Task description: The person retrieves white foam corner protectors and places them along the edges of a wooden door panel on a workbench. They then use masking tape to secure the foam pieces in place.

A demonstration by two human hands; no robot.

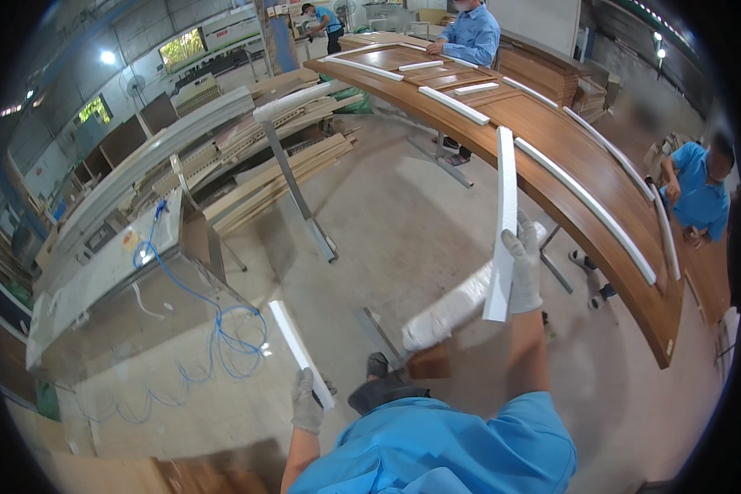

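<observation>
My left hand, in a pale work glove, is closed round the lower end of a white foam strip held low over the floor. Gloved too, my right hand grips a longer white foam strip near its lower part. The far end of that strip overlaps the near edge of a large brown wooden door panel in view; whether it touches is unclear. Several similar strips lie along the panel's borders, among them a long strip on the near side and a short strip further off.
A plastic-wrapped roll lies low beneath my right arm. Metal stand legs and stacked boards are at left. A blue air hose coils by a worktable. Co-workers stand at the panel's far side and right end.
</observation>
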